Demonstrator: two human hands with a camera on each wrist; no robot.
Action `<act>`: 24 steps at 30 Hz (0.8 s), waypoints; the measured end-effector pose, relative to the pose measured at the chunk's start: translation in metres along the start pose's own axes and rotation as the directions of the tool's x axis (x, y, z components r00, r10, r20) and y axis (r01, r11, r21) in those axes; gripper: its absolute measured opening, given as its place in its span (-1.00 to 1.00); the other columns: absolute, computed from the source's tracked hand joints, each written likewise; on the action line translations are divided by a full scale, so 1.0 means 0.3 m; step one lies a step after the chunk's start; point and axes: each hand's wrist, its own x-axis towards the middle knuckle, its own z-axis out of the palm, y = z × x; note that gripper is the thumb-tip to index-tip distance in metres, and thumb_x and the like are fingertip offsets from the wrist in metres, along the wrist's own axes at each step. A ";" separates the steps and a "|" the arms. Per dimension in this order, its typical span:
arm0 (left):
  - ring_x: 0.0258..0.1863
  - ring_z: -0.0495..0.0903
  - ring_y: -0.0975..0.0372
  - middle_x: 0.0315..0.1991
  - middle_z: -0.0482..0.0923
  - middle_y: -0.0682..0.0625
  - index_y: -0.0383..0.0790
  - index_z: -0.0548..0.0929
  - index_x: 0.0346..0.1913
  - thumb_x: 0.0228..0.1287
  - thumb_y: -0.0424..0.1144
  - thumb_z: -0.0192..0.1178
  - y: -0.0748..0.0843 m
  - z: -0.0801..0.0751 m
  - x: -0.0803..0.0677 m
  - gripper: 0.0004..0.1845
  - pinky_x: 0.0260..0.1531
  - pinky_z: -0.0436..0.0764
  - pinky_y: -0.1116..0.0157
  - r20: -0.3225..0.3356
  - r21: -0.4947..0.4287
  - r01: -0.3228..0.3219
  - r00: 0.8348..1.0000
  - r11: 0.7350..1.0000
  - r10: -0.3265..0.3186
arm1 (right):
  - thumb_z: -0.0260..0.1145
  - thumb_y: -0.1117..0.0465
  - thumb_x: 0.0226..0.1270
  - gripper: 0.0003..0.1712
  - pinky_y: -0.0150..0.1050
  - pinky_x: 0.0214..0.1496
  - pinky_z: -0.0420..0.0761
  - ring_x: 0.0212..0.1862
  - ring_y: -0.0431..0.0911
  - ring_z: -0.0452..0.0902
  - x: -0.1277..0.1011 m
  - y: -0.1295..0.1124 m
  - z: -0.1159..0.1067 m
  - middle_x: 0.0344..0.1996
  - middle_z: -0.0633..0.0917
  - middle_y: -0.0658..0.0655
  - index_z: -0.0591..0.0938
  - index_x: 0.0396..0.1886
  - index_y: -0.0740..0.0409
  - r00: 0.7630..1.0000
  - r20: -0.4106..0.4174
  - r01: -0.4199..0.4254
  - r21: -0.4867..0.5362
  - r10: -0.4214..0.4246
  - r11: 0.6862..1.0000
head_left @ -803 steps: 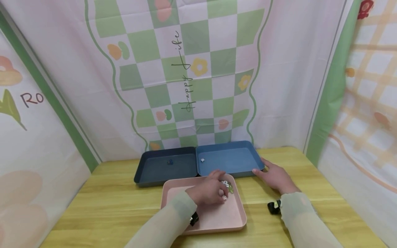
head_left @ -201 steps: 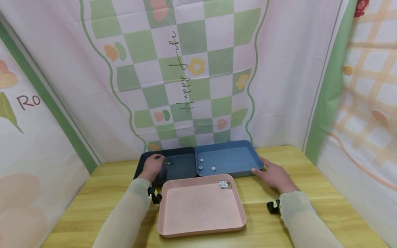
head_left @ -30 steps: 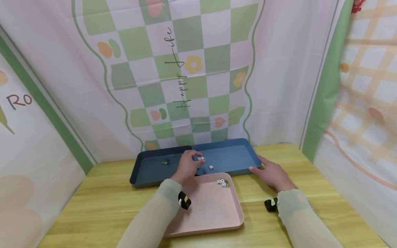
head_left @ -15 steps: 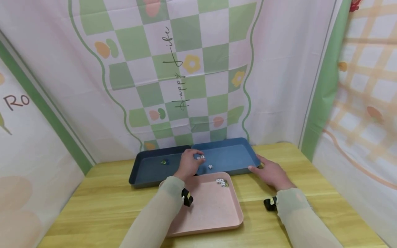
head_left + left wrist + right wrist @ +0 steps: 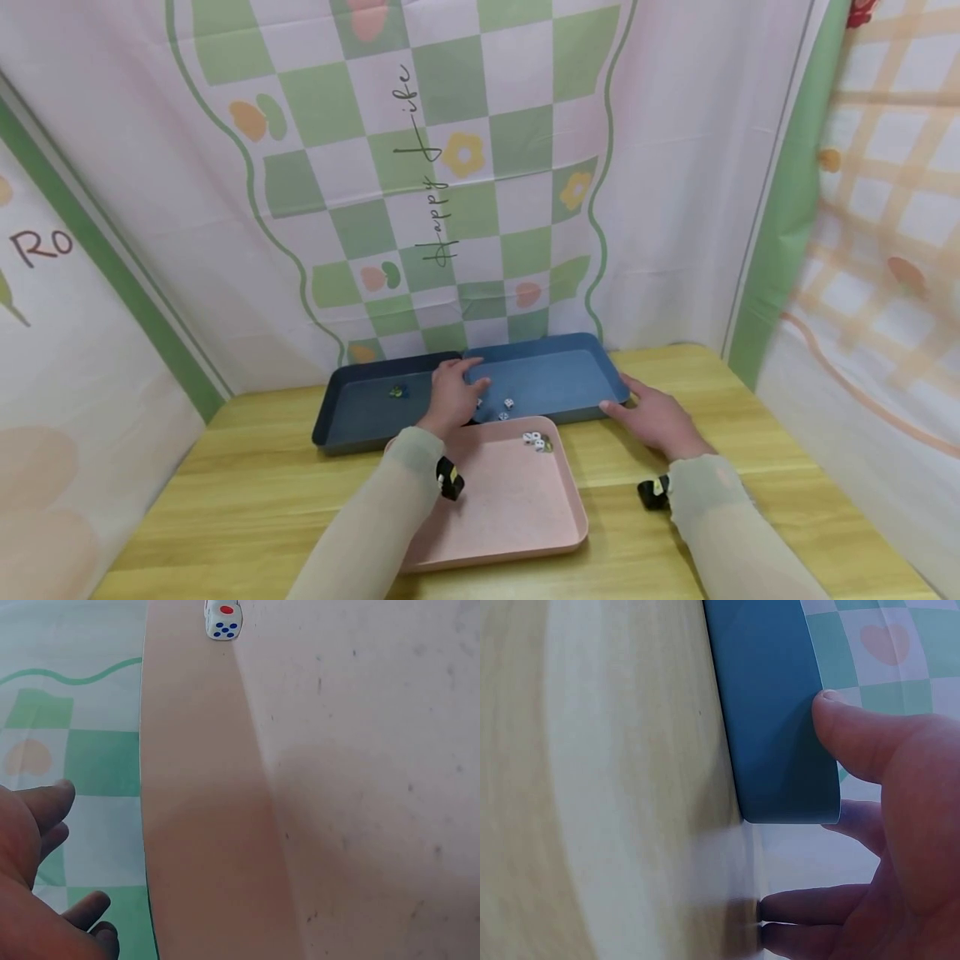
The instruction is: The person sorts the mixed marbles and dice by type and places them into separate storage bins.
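Left sleeve (image 5: 371, 521): long, plain, pale cream to grey-green, as we wear it.
Right sleeve (image 5: 735, 529): the same pale cloth on us, slightly wavy where it ends.
Left wrist unit (image 5: 452, 483): small black block, yellow patch, bright bit at the edge.
Right wrist unit (image 5: 649, 496): also black, its pale yellow patch too small for us to read.
Left grip (image 5: 452, 402) and right grip (image 5: 660, 421): bare.

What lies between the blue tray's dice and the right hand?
In the head view, past the dice, bare floor of the blue tray, then its wall at the right hand.
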 end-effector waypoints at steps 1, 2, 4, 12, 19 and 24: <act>0.41 0.15 -0.12 0.39 0.26 -0.24 -0.07 0.55 0.34 0.44 -0.14 0.24 0.000 -0.001 -0.001 -0.54 0.24 0.36 -0.08 0.003 -0.005 0.000 1.000 1.000 0.000 | 0.10 -0.40 0.39 0.08 0.40 0.27 0.21 0.33 0.50 0.18 -0.001 0.000 -0.001 0.37 0.28 0.53 0.07 0.58 0.26 1.000 0.000 -0.001 0.000 0.001 1.000; 0.40 0.16 -0.12 0.38 0.27 -0.23 -0.07 0.56 0.33 0.44 -0.13 0.24 0.000 -0.001 -0.002 -0.55 0.23 0.37 -0.08 0.006 -0.012 0.000 1.000 1.000 0.000 | 0.10 -0.40 0.40 0.08 0.40 0.27 0.21 0.33 0.50 0.17 -0.002 -0.001 -0.002 0.37 0.28 0.53 0.07 0.58 0.26 1.000 0.001 -0.002 0.000 0.002 1.000; 0.39 0.17 -0.13 0.38 0.26 -0.24 -0.09 0.57 0.32 0.43 -0.13 0.25 0.001 0.000 -0.005 -0.56 0.23 0.37 -0.08 0.016 -0.024 0.003 1.000 1.000 -0.003 | 0.10 -0.40 0.40 0.08 0.40 0.27 0.20 0.33 0.50 0.16 -0.003 -0.002 -0.003 0.37 0.27 0.53 0.07 0.58 0.26 1.000 0.002 -0.005 0.003 0.005 1.000; 0.40 0.16 -0.11 0.37 0.26 -0.21 -0.08 0.59 0.30 0.42 -0.11 0.26 0.013 0.017 -0.019 -0.56 0.24 0.36 -0.07 0.054 -0.041 -0.010 0.998 0.999 0.012 | 0.11 -0.40 0.39 0.09 0.41 0.26 0.21 0.33 0.50 0.16 -0.008 -0.008 -0.005 0.37 0.27 0.53 0.07 0.58 0.27 1.000 0.008 -0.009 0.003 0.009 1.000; 0.39 0.19 -0.07 0.37 0.27 -0.17 -0.10 0.61 0.27 0.42 -0.11 0.26 0.041 0.029 -0.046 -0.59 0.22 0.40 -0.05 0.108 -0.061 -0.046 0.993 0.997 0.052 | 0.11 -0.41 0.38 0.09 0.41 0.26 0.21 0.32 0.51 0.17 -0.007 -0.008 -0.005 0.37 0.28 0.54 0.08 0.58 0.27 1.000 0.008 -0.008 0.002 0.008 1.000; 0.42 0.16 -0.07 0.41 0.23 -0.15 -0.07 0.67 0.18 0.43 -0.06 0.25 0.053 0.043 -0.075 -0.65 0.25 0.35 -0.08 0.251 -0.074 -0.099 0.961 0.992 0.114 | 0.11 -0.40 0.39 0.08 0.40 0.25 0.22 0.32 0.50 0.17 -0.005 -0.007 -0.004 0.37 0.28 0.53 0.09 0.57 0.27 1.000 0.008 -0.008 -0.001 0.008 1.000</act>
